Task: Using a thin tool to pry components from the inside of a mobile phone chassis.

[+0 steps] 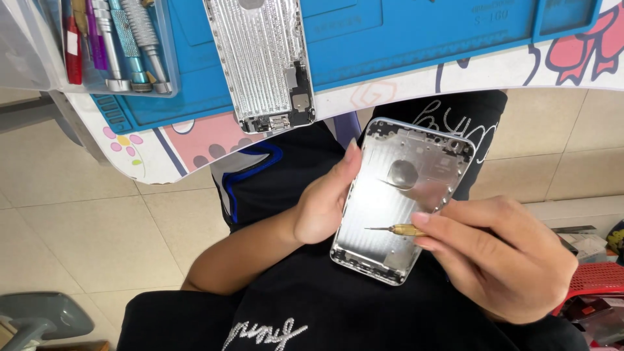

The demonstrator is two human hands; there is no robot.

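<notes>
My left hand (pixel 325 198) grips a silver phone housing (pixel 396 195) by its left edge, holding it tilted over my lap with the bare inner side up. My right hand (pixel 497 257) holds a small screwdriver (pixel 398 229) with a brass-coloured shaft; its fine tip rests on the lower part of the housing's inner face. A second silver phone frame (pixel 263 62) with ribbed inner metal lies on the blue work mat (pixel 390 39), hanging slightly over the table edge.
A clear tray (pixel 166 65) at upper left holds several screwdrivers. The table (pixel 195 140) has a patterned white edge. Tiled floor lies below. A red crate (pixel 601 279) with clutter sits at the right, a grey chair base (pixel 39 318) at lower left.
</notes>
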